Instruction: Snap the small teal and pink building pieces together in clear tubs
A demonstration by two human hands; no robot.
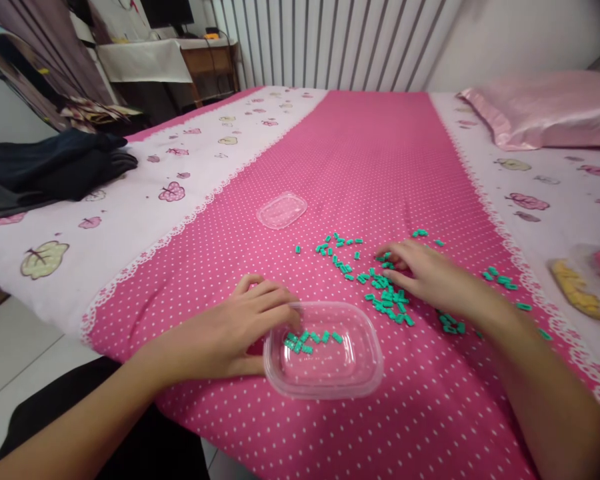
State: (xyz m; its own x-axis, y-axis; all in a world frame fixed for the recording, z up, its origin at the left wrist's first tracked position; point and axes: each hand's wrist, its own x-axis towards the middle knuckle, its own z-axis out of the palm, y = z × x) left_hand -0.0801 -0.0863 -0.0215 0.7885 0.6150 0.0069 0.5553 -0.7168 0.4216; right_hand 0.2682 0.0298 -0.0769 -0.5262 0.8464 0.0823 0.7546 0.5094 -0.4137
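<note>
A clear plastic container (370,373) sits near the bed's front edge, with several small green blocks (306,349) on its bottom. My left hand (253,320) grips its left side, fingertips over the rim and thumb low against the outer wall. Loose green blocks (387,303) lie in a scattered heap to the right of and beyond the container. My right hand (415,267) is down at the upper part of this heap, fingers bent and thumb drawn in around a small green block. Part of the heap is hidden beneath this hand and forearm.
A clear lid (282,211) lies flat on the pink dotted bedsheet (370,147). Bags with yellow and pink pieces (583,287) rest at the right edge. Dark folded clothes (50,167) lie at left, a pink pillow (545,110) at back right.
</note>
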